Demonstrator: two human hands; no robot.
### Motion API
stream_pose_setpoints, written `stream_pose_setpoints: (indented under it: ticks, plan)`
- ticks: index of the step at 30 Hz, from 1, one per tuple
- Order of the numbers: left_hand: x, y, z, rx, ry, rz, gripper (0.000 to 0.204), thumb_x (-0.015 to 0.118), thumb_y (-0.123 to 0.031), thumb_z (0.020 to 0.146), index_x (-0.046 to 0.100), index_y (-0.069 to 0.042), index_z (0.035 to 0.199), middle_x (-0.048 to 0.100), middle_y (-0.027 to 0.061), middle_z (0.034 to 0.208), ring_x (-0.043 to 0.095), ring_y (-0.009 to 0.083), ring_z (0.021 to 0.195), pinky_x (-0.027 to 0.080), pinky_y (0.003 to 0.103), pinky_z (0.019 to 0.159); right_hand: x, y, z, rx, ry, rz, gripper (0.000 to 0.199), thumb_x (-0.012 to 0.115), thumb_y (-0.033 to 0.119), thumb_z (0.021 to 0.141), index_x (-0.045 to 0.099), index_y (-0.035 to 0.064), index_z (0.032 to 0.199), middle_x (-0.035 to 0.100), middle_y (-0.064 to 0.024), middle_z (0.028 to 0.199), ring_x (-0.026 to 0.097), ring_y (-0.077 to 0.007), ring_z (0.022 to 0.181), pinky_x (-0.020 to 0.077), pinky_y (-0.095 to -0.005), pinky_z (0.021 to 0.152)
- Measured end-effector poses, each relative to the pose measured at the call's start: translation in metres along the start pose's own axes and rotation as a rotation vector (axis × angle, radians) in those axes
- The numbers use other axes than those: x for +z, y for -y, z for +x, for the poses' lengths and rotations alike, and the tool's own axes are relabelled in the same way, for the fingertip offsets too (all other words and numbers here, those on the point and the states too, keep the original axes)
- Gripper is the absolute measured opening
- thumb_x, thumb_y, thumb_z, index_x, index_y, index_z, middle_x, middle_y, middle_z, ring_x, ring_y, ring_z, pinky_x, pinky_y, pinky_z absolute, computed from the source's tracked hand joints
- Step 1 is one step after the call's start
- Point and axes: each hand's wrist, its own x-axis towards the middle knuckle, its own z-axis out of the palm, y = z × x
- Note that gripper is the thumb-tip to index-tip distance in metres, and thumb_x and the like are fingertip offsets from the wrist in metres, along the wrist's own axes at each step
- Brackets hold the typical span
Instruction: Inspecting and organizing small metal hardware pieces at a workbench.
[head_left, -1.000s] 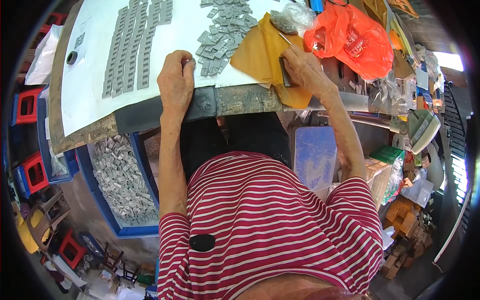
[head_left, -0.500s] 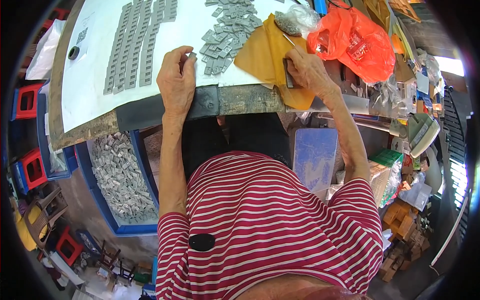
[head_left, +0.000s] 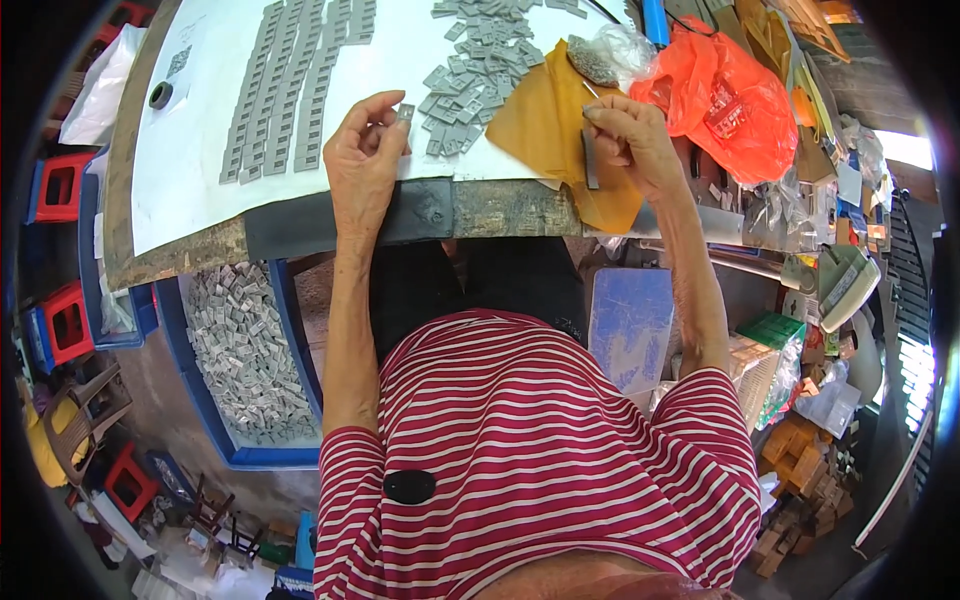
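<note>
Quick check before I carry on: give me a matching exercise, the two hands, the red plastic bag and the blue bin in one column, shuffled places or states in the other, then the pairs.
Column one
1. left hand
2. right hand
3. red plastic bag
4. blue bin

Column two
A. lower than the table, filled with loose grey pieces
B. fingertips over the mustard-coloured sheet
C. crumpled, on the right side of the tabletop
D. pinching one small grey piece

Right pairs: 1-D, 2-B, 3-C, 4-A.
</note>
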Motion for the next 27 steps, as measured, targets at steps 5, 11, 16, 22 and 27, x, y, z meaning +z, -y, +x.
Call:
stream_pose_setpoints:
  ticks: [5,11,16,22,27]
  plan:
    - [0.0,-0.009,-0.001,-0.071,0.005,-0.119,0.026,0.055,0.003,0.08,0.056,0.006,0.105,0.054,0.0029,0.078,0.052,0.0056,0.06,0.039,0.016,0.054,0.013,-0.001,0.012,0.155,0.221,0.241,0.014,0.057,0.012,0.083,0.053,0.0014,0.075,0.046,0.001,0.06,0.035,-0.0021,0.044,0.0223,-0.0155,0.036]
    - [-0.005,-0.005,0.001,-0.07,0.065,-0.09,0.021,0.055,0.0,0.081,0.058,0.005,0.1,0.054,0.002,0.076,0.05,0.0046,0.058,0.037,0.016,0.051,0.037,0.0,0.024,0.165,0.327,0.287,0.013,0.06,0.011,0.079,0.055,0.0003,0.075,0.052,-0.0021,0.065,0.041,-0.0032,0.049,0.0244,-0.0158,0.037]
    - [-0.005,-0.003,0.003,-0.073,0.082,-0.111,0.018,0.055,-0.003,0.08,0.058,0.002,0.097,0.056,0.002,0.076,0.05,0.0034,0.056,0.035,0.016,0.05,0.066,0.01,0.024,0.149,0.324,0.226,0.009,0.059,0.006,0.08,0.055,-0.0012,0.077,0.057,-0.0065,0.07,0.048,-0.0056,0.052,0.0354,-0.0146,0.043]
    - [-0.007,-0.008,0.004,-0.114,0.136,-0.194,0.023,0.055,-0.006,0.082,0.059,0.004,0.103,0.059,0.004,0.074,0.05,0.0057,0.058,0.038,0.018,0.056,0.091,0.018,0.026,0.074,0.295,0.087,0.009,0.059,0.004,0.081,0.057,-0.0018,0.087,0.061,-0.0074,0.074,0.053,-0.0059,0.054,0.0405,-0.0151,0.048]
    - [-0.011,-0.004,0.005,-0.125,0.167,-0.169,0.024,0.054,-0.008,0.083,0.06,0.004,0.104,0.059,0.0039,0.067,0.051,0.006,0.06,0.039,0.018,0.056,0.105,0.016,0.03,-0.014,0.271,0.084,0.008,0.06,0.004,0.079,0.059,-0.0026,0.084,0.06,-0.0073,0.07,0.055,-0.0082,0.054,0.0429,-0.0177,0.047]
